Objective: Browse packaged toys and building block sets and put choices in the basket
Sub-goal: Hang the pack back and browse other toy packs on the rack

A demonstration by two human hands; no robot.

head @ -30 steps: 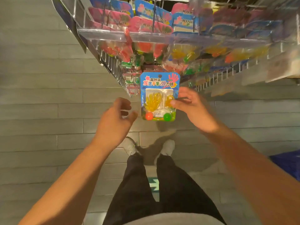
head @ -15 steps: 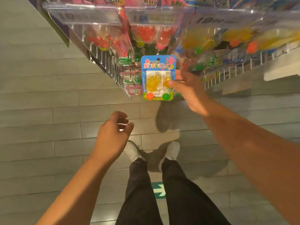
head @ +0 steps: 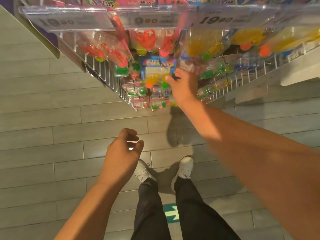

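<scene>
A blue toy pack (head: 156, 71) with a yellow sticky hand and an orange and a green ball is up against the hanging packs of the wire rack (head: 107, 75). My right hand (head: 183, 85) pinches the pack's right edge, arm stretched forward. My left hand (head: 122, 153) hangs lower over the floor, fingers loosely curled, holding nothing. No basket is in view.
Clear price strips (head: 69, 21) reading 19.90 and 9.90 run along the rack's top. Many similar bagged toys (head: 149, 38) hang in rows below them. A white shelf edge (head: 301, 71) juts out at right. My feet stand on grey plank flooring (head: 52, 135).
My right hand has carried the blue pack up and forward from in front of me into the rack's hanging rows. My left hand has dropped lower and stayed empty.
</scene>
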